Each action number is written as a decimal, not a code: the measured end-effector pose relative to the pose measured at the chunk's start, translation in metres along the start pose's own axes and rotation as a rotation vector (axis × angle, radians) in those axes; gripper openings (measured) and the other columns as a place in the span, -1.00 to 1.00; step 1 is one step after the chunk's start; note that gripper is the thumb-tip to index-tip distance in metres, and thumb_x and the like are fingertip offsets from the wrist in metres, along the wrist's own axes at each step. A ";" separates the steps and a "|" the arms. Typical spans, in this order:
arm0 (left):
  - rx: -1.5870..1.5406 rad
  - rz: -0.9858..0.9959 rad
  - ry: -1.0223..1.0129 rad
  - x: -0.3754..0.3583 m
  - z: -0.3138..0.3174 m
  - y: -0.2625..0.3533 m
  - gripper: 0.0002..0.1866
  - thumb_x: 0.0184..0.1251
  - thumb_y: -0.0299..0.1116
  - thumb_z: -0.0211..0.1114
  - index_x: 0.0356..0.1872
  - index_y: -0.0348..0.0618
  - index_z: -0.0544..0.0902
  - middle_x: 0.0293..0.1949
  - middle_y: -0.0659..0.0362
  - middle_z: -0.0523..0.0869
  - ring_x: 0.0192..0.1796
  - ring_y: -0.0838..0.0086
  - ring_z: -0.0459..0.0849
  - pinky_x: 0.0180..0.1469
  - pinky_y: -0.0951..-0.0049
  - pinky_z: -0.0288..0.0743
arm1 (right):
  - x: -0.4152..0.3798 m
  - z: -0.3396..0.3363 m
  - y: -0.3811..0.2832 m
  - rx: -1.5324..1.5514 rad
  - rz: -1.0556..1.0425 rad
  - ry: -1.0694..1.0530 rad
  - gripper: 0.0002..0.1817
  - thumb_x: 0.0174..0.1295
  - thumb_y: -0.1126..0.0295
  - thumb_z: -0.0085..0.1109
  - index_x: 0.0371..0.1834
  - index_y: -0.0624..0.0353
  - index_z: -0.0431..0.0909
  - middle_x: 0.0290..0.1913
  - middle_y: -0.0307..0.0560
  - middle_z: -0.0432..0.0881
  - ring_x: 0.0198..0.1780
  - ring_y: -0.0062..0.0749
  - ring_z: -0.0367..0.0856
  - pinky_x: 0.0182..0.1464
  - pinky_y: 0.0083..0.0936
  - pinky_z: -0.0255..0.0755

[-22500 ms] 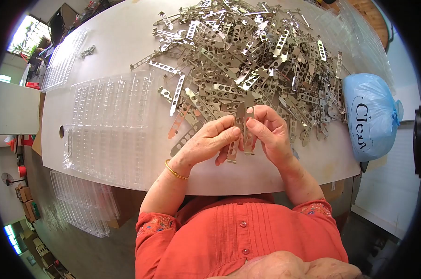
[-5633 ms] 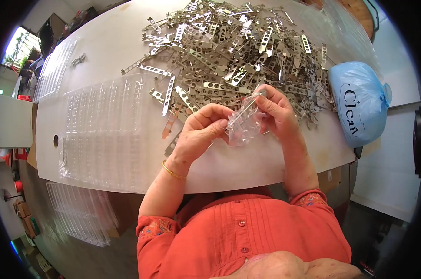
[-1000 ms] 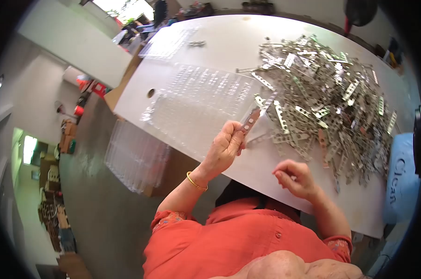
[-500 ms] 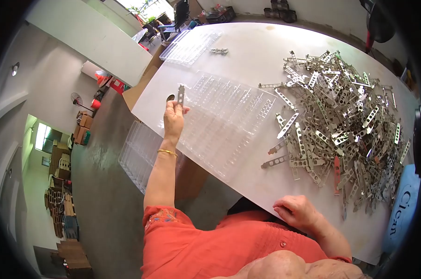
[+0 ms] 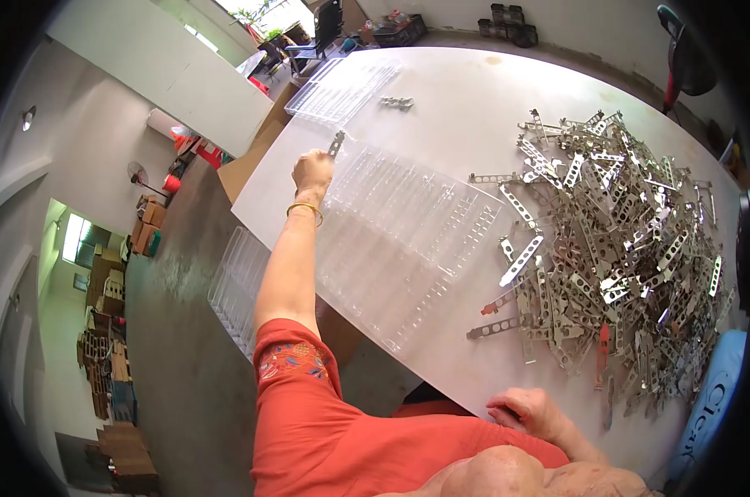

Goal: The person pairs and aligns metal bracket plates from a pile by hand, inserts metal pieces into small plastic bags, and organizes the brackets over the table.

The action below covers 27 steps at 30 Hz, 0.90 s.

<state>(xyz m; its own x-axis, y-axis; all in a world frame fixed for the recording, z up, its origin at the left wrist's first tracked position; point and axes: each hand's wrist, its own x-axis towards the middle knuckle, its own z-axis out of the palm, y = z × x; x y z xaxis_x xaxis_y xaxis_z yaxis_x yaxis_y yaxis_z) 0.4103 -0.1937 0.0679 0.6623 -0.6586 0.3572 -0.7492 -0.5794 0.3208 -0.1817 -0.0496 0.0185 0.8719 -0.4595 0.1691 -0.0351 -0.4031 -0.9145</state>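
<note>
My left hand [image 5: 313, 172] is closed on a flat metal bracket [image 5: 337, 144] with holes, held upright at the upper left end of a clear plastic tray [image 5: 408, 224]. That tray lies on the white table [image 5: 441, 348] and has rows of narrow slots. My right hand [image 5: 528, 412] rests at the table's near edge with its fingers curled; what it holds, if anything, is hidden. To its upper right spreads a large loose heap of metal brackets [image 5: 615, 240].
Another clear tray [image 5: 342, 87] lies at the far left table corner, near a few small metal pieces [image 5: 396, 103]. More clear trays [image 5: 241, 286] stand below the left table edge. A blue "Clean" package [image 5: 713, 398] is at the right.
My left hand has moved a little up and away with the bracket, which now tilts to the right. My right hand sits slightly lower in view. The camera view has shifted slightly.
</note>
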 end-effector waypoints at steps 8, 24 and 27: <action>0.147 0.036 -0.057 0.012 0.032 -0.008 -0.82 0.23 -0.25 0.33 -0.24 0.00 0.83 -0.27 0.03 0.82 -0.12 0.13 0.79 0.04 0.16 0.59 | 0.003 -0.006 0.009 0.089 0.056 -0.015 -0.84 0.21 0.51 0.35 -0.16 0.18 0.63 -0.31 -0.04 0.71 -0.31 -0.15 0.71 -0.29 -0.36 0.61; 0.215 0.002 -0.232 0.019 0.058 0.001 -0.84 0.19 -0.33 0.37 -0.23 0.01 0.84 -0.17 0.02 0.82 -0.03 0.18 0.79 0.10 0.24 0.62 | 0.000 -0.010 0.014 0.137 0.086 -0.051 -0.81 0.28 0.49 0.26 -0.06 0.14 0.60 -0.26 -0.04 0.70 -0.26 -0.13 0.71 -0.26 -0.34 0.61; 0.256 -0.024 -0.274 0.024 0.058 -0.001 -0.82 0.19 -0.36 0.34 -0.22 0.02 0.84 -0.13 0.01 0.82 0.01 0.17 0.79 0.13 0.26 0.62 | 0.000 -0.012 0.013 0.163 0.096 -0.061 -0.80 0.28 0.49 0.25 -0.04 0.14 0.60 -0.26 -0.03 0.69 -0.26 -0.11 0.71 -0.25 -0.33 0.61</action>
<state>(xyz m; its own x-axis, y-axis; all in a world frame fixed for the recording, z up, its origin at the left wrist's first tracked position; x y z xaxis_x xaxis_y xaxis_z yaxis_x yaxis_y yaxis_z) 0.4271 -0.2364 0.0256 0.6800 -0.7273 0.0930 -0.7332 -0.6747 0.0846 -0.1876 -0.0641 0.0106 0.8964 -0.4392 0.0598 -0.0448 -0.2240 -0.9736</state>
